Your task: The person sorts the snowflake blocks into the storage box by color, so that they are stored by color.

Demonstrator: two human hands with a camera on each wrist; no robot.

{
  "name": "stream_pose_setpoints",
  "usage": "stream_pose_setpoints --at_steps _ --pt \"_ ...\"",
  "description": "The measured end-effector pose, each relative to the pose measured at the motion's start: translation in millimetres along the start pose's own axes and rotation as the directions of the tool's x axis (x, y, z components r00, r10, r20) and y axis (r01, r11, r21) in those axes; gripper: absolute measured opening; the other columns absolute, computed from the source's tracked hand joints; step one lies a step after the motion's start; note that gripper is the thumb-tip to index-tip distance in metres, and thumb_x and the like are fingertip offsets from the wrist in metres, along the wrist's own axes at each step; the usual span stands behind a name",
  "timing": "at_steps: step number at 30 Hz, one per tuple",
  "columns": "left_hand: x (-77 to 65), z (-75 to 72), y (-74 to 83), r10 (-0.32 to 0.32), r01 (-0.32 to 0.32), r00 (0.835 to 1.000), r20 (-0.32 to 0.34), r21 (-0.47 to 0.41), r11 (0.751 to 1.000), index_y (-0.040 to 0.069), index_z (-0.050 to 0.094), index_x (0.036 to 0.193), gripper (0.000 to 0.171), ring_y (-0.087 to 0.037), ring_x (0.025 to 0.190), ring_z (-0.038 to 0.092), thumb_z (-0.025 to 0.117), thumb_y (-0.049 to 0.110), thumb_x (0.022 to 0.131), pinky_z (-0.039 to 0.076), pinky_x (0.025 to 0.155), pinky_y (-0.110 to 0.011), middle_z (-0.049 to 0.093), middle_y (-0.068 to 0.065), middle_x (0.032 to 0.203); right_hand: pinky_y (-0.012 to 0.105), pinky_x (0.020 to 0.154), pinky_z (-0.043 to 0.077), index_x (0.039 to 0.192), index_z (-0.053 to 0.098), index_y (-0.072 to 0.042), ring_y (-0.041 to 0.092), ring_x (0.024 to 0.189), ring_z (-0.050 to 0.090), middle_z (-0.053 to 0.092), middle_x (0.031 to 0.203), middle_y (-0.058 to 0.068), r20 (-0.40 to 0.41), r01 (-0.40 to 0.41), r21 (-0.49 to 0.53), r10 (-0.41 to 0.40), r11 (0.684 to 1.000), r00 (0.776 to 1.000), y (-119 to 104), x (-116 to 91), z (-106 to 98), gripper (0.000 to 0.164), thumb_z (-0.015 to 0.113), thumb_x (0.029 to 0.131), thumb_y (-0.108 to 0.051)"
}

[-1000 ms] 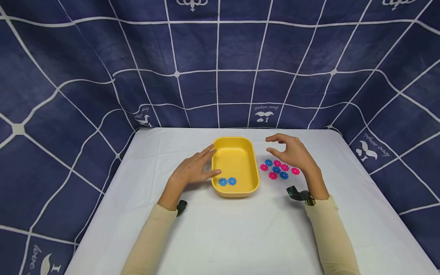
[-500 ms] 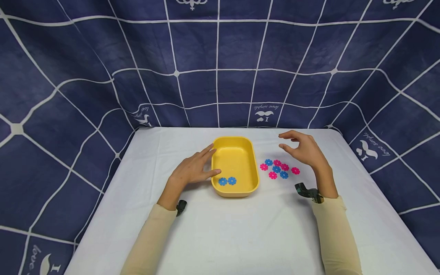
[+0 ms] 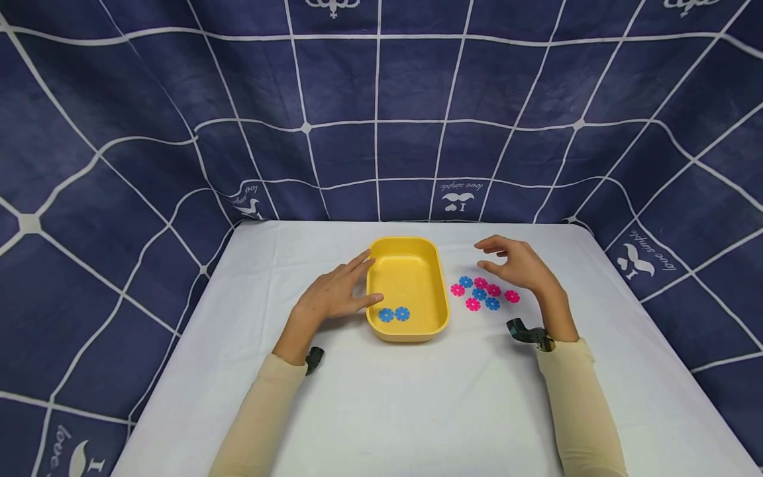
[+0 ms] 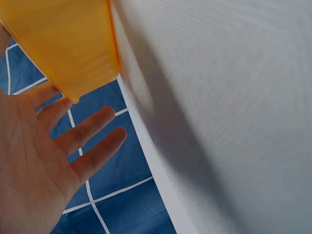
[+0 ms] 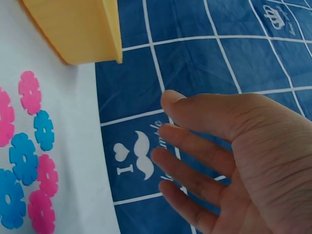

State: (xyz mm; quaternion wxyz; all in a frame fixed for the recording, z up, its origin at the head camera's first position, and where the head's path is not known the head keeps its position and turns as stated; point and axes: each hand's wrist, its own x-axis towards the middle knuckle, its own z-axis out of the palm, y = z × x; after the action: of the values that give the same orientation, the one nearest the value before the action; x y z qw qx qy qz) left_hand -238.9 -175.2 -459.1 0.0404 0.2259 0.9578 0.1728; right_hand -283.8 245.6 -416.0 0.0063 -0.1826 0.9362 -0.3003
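A yellow rectangular tray stands on the white-covered table, with two blue snowflake discs lying flat at its near end. My left hand rests along the tray's left side, its fingers spread at the rim and the thumb reaching over it. Fairly straight fingers show in the left wrist view, beside the tray's wall. To the right of the tray, pink snowflake discs and blue ones lie in a loose group. My right hand hovers just behind them, thumb and fingers apart, holding nothing.
A dark blue cloth with white lines hangs behind the table and along both sides. Each wrist carries a small dark camera mount. The white tabletop stretches toward the near side between the forearms.
My right hand has drawn to the right, away from the tray, then come slightly back left. The left hand, tray and discs have stayed in place.
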Motion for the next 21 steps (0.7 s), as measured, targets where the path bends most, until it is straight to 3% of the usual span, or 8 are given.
stream_pose_setpoints --at_steps 8,15,21 --pt "0.9 0.5 1.0 -0.003 0.003 1.0 0.004 0.003 1.0 0.024 0.03 0.172 0.1 -0.041 0.153 0.044 0.048 0.085 0.095 0.049 0.113 -0.064 0.013 0.01 0.181 0.063 0.113 0.049 0.139 0.069 -0.002 0.042 0.129 0.064 0.07 0.137 0.022 0.1 -0.006 0.013 0.005 1.0 0.995 4.9 5.3 14.6 0.045 0.081 0.096 -0.009" --pt "0.7 -0.3 0.6 0.007 -0.007 1.0 0.004 0.003 1.0 0.023 0.031 0.172 0.099 -0.04 0.153 0.045 0.049 0.084 0.096 0.05 0.112 -0.062 0.014 0.008 0.181 0.065 0.111 0.05 0.141 0.069 -0.007 0.044 0.132 0.061 0.07 0.139 0.018 0.164 -0.077 0.004 0.076 0.997 0.984 9.8 8.7 27.9 0.047 0.081 0.097 -0.015" --pt "0.6 -1.4 1.0 0.004 -0.004 1.0 0.006 0.003 1.0 0.023 0.03 0.172 0.099 -0.039 0.152 0.046 0.049 0.084 0.096 0.051 0.112 -0.061 0.014 0.009 0.181 0.061 0.11 0.053 0.14 0.07 -0.009 0.042 0.129 0.064 0.072 0.136 0.016 0.226 -0.09 -0.027 0.094 0.996 0.97 10.7 12.3 36.3 0.045 0.082 0.097 -0.016"
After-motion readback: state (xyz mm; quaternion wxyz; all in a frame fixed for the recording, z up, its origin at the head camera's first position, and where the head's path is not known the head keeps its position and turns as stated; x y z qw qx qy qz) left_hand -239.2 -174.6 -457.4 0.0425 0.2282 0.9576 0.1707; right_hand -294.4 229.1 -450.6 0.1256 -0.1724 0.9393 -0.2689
